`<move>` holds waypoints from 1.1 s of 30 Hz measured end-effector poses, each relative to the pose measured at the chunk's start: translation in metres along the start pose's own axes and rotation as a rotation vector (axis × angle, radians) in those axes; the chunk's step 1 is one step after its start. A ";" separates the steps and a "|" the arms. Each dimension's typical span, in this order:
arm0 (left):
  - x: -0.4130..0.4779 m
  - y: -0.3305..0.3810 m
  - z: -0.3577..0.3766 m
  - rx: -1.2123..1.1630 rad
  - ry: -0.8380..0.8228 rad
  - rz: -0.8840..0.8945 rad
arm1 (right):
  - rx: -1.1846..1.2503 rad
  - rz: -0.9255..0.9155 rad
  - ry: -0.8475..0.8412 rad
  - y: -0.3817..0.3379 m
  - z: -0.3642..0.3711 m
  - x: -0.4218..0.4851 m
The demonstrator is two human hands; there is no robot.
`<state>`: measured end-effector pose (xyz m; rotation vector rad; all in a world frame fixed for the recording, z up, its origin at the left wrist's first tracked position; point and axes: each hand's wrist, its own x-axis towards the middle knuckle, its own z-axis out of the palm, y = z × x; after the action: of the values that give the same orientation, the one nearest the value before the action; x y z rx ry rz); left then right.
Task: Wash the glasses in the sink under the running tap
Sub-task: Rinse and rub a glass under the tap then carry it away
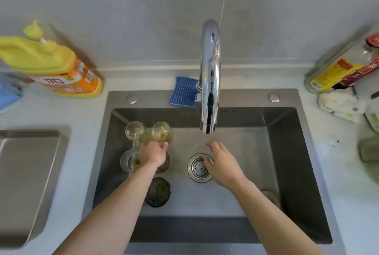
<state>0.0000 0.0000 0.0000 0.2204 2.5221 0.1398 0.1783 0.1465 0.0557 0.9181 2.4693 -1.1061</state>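
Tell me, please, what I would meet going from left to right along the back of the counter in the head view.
Yellow detergent bottle → blue scrubbing cloth → chrome tap → clear bottle with a yellow label.

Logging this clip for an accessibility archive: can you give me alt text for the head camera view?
A person's left hand reaches among several glasses at the left of a steel sink, while the right hand hovers open above the drain strainer below a chrome tap. A yellow detergent bottle stands on the counter to the left.
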 end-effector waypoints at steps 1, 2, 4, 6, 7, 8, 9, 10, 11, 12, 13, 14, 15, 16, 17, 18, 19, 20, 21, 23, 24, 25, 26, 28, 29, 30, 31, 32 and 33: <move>0.003 0.000 0.000 -0.031 -0.006 -0.013 | 0.018 -0.005 0.033 -0.001 -0.001 0.004; 0.006 0.000 0.000 -0.053 0.006 -0.038 | 0.040 0.000 0.063 -0.004 -0.004 0.007; 0.008 0.004 0.000 -0.121 -0.022 -0.064 | 0.042 0.008 0.103 -0.013 -0.011 0.012; 0.008 0.010 0.000 -0.213 -0.043 -0.059 | 0.049 0.016 0.140 -0.021 -0.017 0.018; 0.006 0.012 -0.003 -0.264 -0.043 -0.054 | 0.064 0.014 0.161 -0.026 -0.020 0.019; 0.004 0.014 -0.005 -0.298 -0.029 -0.042 | 0.087 0.012 0.191 -0.030 -0.024 0.020; 0.001 0.016 -0.009 -0.331 -0.026 -0.026 | 0.124 0.017 0.217 -0.034 -0.027 0.020; -0.001 0.016 -0.010 -0.359 -0.023 -0.006 | 0.174 0.026 0.246 -0.038 -0.032 0.020; -0.006 0.016 -0.012 -0.386 -0.024 0.017 | 0.233 0.036 0.273 -0.042 -0.036 0.018; -0.010 0.015 -0.012 -0.408 -0.029 0.040 | 0.279 0.036 0.296 -0.047 -0.041 0.015; -0.014 0.014 -0.012 -0.435 -0.034 0.068 | 0.309 0.028 0.323 -0.051 -0.045 0.013; -0.019 0.014 -0.013 -0.464 -0.038 0.103 | 0.322 0.006 0.355 -0.056 -0.050 0.010; -0.025 0.015 -0.016 -0.490 -0.041 0.139 | 0.332 -0.023 0.390 -0.062 -0.055 0.007; -0.032 0.018 -0.020 -0.503 -0.052 0.175 | 0.338 -0.055 0.418 -0.067 -0.059 0.005; -0.040 0.021 -0.025 -0.518 -0.063 0.211 | 0.344 -0.089 0.432 -0.071 -0.062 0.004; -0.047 0.023 -0.028 -0.535 -0.071 0.244 | 0.345 -0.115 0.428 -0.074 -0.065 0.003; -0.056 0.026 -0.033 -0.556 -0.074 0.271 | 0.347 -0.129 0.413 -0.077 -0.067 0.001; -0.063 0.028 -0.036 -0.576 -0.076 0.296 | 0.362 -0.128 0.391 -0.079 -0.070 0.000; -0.070 0.029 -0.041 -0.586 -0.071 0.313 | 0.380 -0.115 0.371 -0.080 -0.072 -0.001; -0.082 0.029 -0.046 -0.598 -0.088 0.322 | 0.361 -0.105 0.346 -0.078 -0.073 -0.004; -0.086 0.027 -0.047 -0.614 -0.109 0.313 | 0.334 -0.107 0.333 -0.075 -0.073 -0.006; -0.090 0.026 -0.048 -0.635 -0.144 0.293 | 0.312 -0.107 0.316 -0.072 -0.073 -0.008; -0.093 0.026 -0.047 -0.678 -0.176 0.275 | 0.299 -0.109 0.292 -0.069 -0.073 -0.010; -0.098 0.025 -0.047 -0.784 -0.222 0.241 | 0.267 -0.106 0.242 -0.064 -0.074 -0.014; -0.104 0.028 -0.050 -0.811 -0.236 0.240 | 0.250 -0.104 0.218 -0.062 -0.075 -0.016; -0.107 0.030 -0.052 -0.832 -0.245 0.246 | 0.252 -0.107 0.195 -0.062 -0.076 -0.018; -0.112 0.034 -0.054 -0.855 -0.247 0.244 | 0.289 -0.101 0.171 -0.061 -0.075 -0.020; -0.116 0.037 -0.057 -0.888 -0.238 0.228 | 0.362 -0.091 0.144 -0.061 -0.073 -0.024; -0.120 0.040 -0.059 -0.921 -0.234 0.200 | 0.451 -0.070 0.116 -0.060 -0.067 -0.028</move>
<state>0.0681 0.0136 0.1206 0.0970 1.9576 1.2288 0.1609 0.1539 0.1481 1.0444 2.3983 -1.7239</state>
